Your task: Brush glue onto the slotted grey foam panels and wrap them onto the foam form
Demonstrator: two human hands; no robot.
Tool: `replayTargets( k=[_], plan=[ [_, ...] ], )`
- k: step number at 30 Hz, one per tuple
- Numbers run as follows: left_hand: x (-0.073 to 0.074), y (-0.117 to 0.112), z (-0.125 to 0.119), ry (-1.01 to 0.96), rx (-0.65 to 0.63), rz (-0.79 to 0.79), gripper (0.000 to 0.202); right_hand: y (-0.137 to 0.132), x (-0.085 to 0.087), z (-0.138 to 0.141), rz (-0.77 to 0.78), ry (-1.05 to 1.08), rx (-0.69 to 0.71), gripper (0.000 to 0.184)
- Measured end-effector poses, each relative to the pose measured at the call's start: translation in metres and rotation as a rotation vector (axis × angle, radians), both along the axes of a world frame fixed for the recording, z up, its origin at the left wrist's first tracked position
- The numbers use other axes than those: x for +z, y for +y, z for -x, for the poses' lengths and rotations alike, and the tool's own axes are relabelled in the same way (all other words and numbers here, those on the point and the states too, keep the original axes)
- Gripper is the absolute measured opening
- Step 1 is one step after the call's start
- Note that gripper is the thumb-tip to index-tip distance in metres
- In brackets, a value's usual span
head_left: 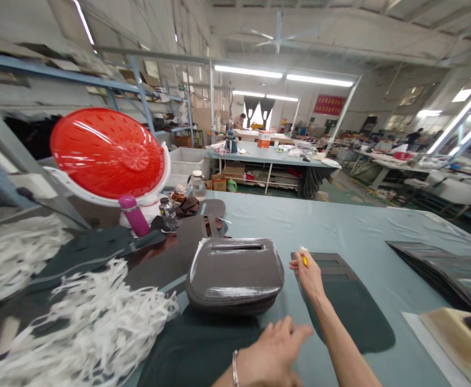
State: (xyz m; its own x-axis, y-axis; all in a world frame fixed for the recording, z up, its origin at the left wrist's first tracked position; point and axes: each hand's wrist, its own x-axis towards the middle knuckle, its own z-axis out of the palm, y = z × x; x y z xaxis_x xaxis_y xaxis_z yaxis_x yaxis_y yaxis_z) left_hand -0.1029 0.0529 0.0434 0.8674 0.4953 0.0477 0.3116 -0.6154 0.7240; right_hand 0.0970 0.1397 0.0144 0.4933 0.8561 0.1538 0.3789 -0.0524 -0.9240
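My right hand is closed around a small yellow-handled tool with a pale tip; its exact kind is too small to tell. It is over the left upper edge of a dark green panel with rectangular cut-outs and a rounded lower end. Low in the view, my left hand, wearing a bracelet, has its fingers stretched out and slightly blurred, with nothing visible in it. Ahead of it sits a thick stack of dark grey pieces, slotted on top and streaked white along its edges. More dark green material lies below the stack.
White strip scraps heap at left. Behind them stand a purple bottle, a clear jar and a tilted red basket. At right are stacked dark sheets and a yellowish block. Another worktable stands beyond.
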Motion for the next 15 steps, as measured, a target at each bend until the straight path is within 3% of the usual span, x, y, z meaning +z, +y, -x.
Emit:
replayTargets(
  k=[1,2,3,6,9,12,15],
  plan=[
    [0.003,-0.002,-0.002,0.015,-0.070,-0.002,0.071,0.001,-0.002,0.001,0.009,-0.032,0.043,0.044],
    [0.005,0.001,-0.003,0.008,-0.057,-0.008,0.074,0.001,-0.003,0.003,0.011,-0.063,0.081,0.041],
    [0.006,0.009,-0.003,-0.022,0.034,-0.016,0.066,0.000,-0.003,0.006,0.012,-0.087,0.113,0.039],
    [0.002,0.052,-0.006,-0.182,0.518,-0.033,0.029,-0.007,0.001,0.021,0.003,-0.123,0.140,0.035],
    [-0.010,0.101,-0.008,-0.225,0.826,0.104,0.032,-0.018,0.010,0.040,-0.046,-0.117,0.103,0.033],
    [-0.019,0.134,-0.008,-0.178,0.899,0.239,0.047,-0.024,0.017,0.057,-0.074,-0.110,0.096,0.032],
    [-0.020,0.147,-0.009,-0.135,0.899,0.254,0.056,-0.025,0.014,0.070,-0.074,-0.178,0.132,0.031]
  ],
)
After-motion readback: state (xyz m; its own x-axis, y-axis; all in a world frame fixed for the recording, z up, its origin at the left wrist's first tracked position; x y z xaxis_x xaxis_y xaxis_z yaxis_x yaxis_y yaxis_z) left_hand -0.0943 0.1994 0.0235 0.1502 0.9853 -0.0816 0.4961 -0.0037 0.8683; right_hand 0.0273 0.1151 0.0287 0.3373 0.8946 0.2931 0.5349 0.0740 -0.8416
